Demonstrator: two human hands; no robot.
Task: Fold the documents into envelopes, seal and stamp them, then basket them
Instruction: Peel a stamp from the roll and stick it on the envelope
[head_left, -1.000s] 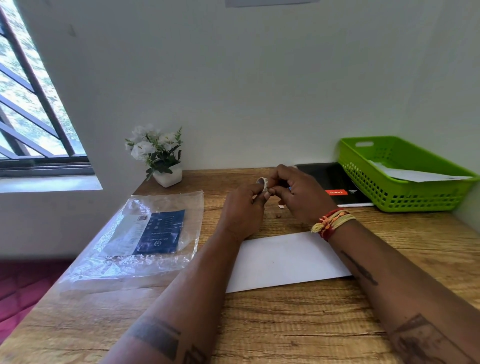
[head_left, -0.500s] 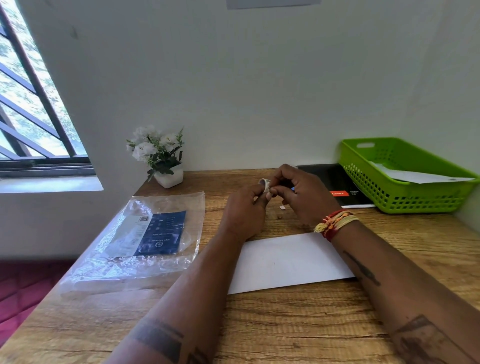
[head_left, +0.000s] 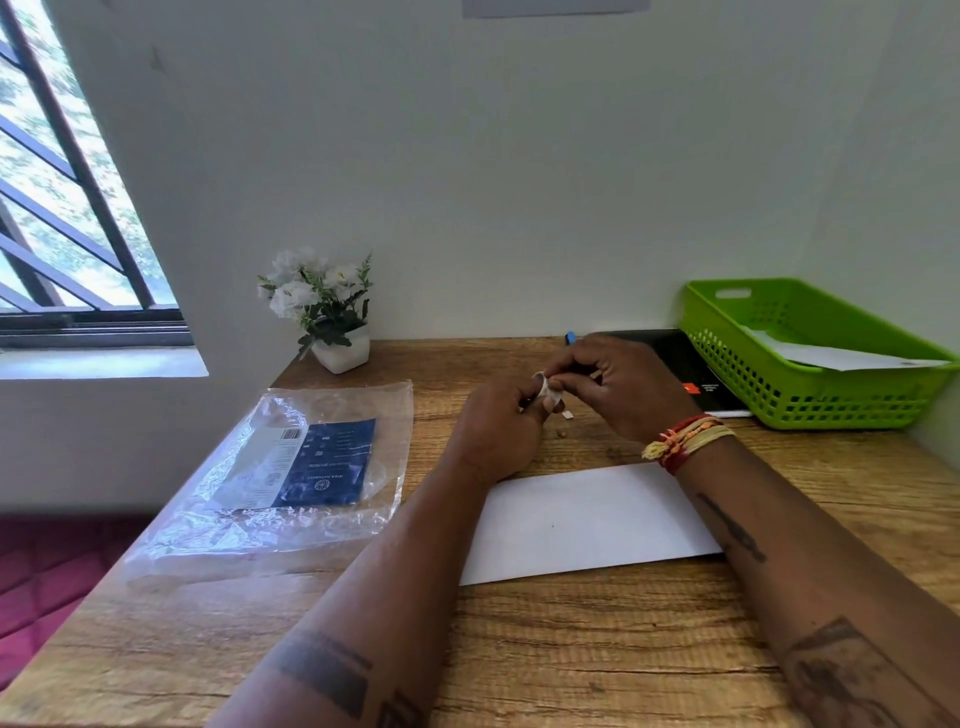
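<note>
Pinching a small tape roll (head_left: 546, 388) between fingers of both hands, left hand (head_left: 496, 431), right hand (head_left: 626, 384), above white envelope (head_left: 587, 519)

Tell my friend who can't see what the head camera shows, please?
Two hands, left hand and right hand, pinch a small whitish roll above a wooden desk. A white envelope lies below them, and a green basket holding paper sits far right.
</note>
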